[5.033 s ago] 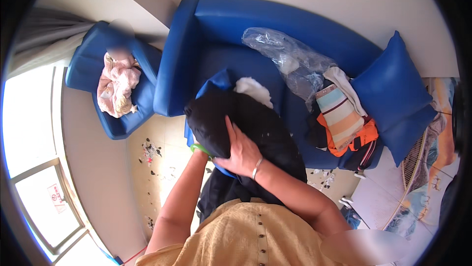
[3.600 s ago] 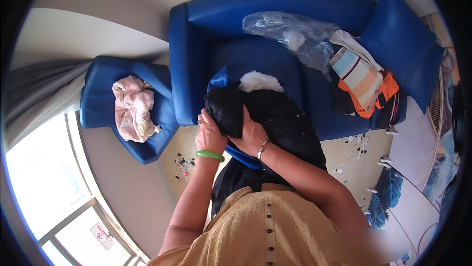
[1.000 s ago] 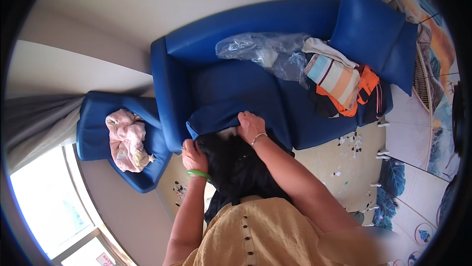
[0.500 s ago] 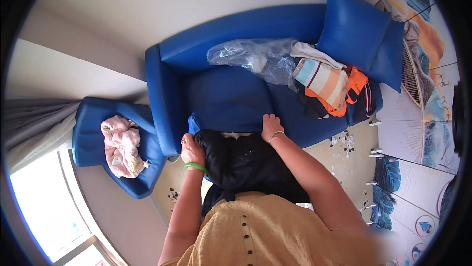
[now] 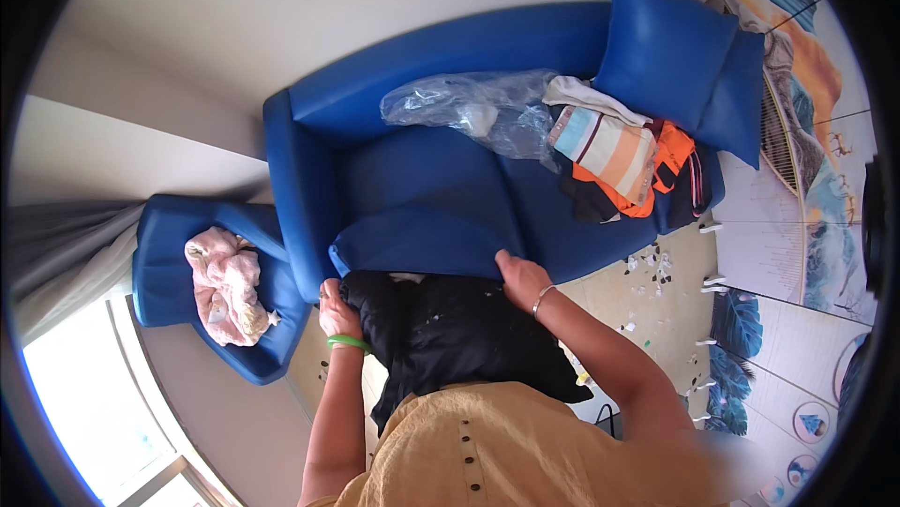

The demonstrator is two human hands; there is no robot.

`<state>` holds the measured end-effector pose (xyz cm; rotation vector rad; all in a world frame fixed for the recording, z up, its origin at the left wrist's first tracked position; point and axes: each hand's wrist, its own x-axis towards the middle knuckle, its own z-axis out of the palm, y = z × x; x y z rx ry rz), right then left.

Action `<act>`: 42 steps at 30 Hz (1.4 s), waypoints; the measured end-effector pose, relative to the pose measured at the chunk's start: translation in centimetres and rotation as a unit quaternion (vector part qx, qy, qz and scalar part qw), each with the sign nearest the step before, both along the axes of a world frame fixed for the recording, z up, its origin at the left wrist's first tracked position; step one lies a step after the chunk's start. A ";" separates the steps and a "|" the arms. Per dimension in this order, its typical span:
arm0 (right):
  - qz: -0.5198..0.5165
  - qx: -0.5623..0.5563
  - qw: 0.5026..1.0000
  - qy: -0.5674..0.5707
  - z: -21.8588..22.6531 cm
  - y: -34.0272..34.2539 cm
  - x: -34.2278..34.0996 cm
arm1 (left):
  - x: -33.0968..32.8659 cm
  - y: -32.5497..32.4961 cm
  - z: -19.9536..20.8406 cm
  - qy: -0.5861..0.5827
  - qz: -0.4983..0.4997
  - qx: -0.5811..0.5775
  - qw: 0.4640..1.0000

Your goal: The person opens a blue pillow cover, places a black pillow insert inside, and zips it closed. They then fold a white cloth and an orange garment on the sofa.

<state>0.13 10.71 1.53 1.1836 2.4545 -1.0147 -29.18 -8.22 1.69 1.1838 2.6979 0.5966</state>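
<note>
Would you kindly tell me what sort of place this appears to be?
Probably a sitting area, perhaps in a home: a blue sofa stands along the wall, with a blue cushion and folded clothes on it, and a matching armchair beside it.

There is open room on the left seat of the sofa (image 5: 412, 170), from the left armrest (image 5: 289, 184) to the middle seam (image 5: 512, 202). A hand could slide across there, behind the blue and black cushion (image 5: 455, 329). That cushion blocks the way in over the left part of the front edge, with the left hand (image 5: 337, 313) and right hand (image 5: 527, 284) at its sides. Along the back, a clear plastic bag (image 5: 441, 99) is in the way. Toward the right end, a striped cloth (image 5: 607, 153), orange clothes (image 5: 673, 146) and a big blue pillow (image 5: 661, 57) fill the space. Between the right hand and the striped cloth, a bare strip of seat leaves room to pass.
</note>
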 end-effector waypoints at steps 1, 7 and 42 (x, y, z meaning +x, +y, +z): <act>0.039 0.025 0.998 0.045 -0.4 -0.1 0.0 | 0.0 0.2 -0.3 0.002 0.010 0.007 1.000; 0.111 -0.233 0.965 0.057 0.4 6.3 -0.7 | 1.0 0.2 -3.9 -0.032 0.086 0.013 0.996; 0.151 -0.124 0.937 0.288 -0.1 9.1 -8.2 | 5.4 13.4 1.8 -0.068 0.089 -0.001 0.994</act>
